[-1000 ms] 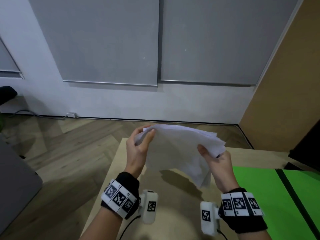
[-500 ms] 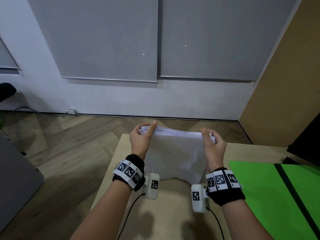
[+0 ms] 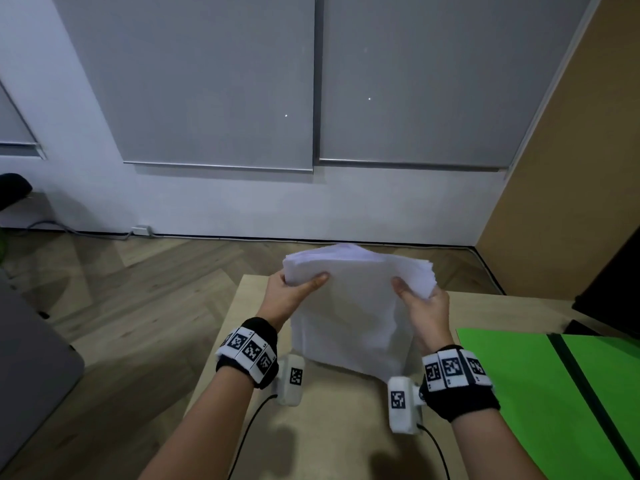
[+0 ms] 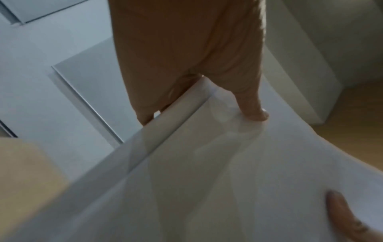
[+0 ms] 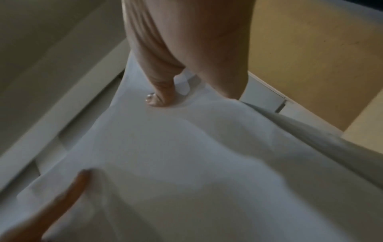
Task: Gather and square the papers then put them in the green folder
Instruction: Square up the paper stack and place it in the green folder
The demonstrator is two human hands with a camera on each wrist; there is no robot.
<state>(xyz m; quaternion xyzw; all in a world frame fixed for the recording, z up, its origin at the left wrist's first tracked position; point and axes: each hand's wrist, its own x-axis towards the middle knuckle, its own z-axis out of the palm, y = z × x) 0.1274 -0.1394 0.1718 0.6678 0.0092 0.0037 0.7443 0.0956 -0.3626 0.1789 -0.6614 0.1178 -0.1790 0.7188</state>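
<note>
Both hands hold a stack of white papers (image 3: pixel 353 306) up above the bench (image 3: pixel 332 427), roughly at its middle and toward its far edge. The left hand (image 3: pixel 289 296) grips the stack's upper left corner, thumb lying across the near face of the top sheet and fingers hidden behind it. The right hand (image 3: pixel 424 311) grips the upper right corner the same way, thumb pressed on the near face, fingers behind. The stack tilts, its far top edge raised and its lower edge hanging down toward the bench; whether that lower edge touches the surface cannot be told. The sheet edges at the top right are fanned a little, not flush.

The left wrist view shows the left thumb (image 4: pixel 251 104) pinning the papers (image 4: pixel 228 172), with a fingertip of the other hand at the lower right. The right wrist view shows the right thumb (image 5: pixel 159 96) pressed on the top sheet (image 5: pixel 196 155).

The green folder (image 3: pixel 554 393) lies open and flat on the bench to the right of the hands, apart from the papers, a dark spine running down its middle.
</note>
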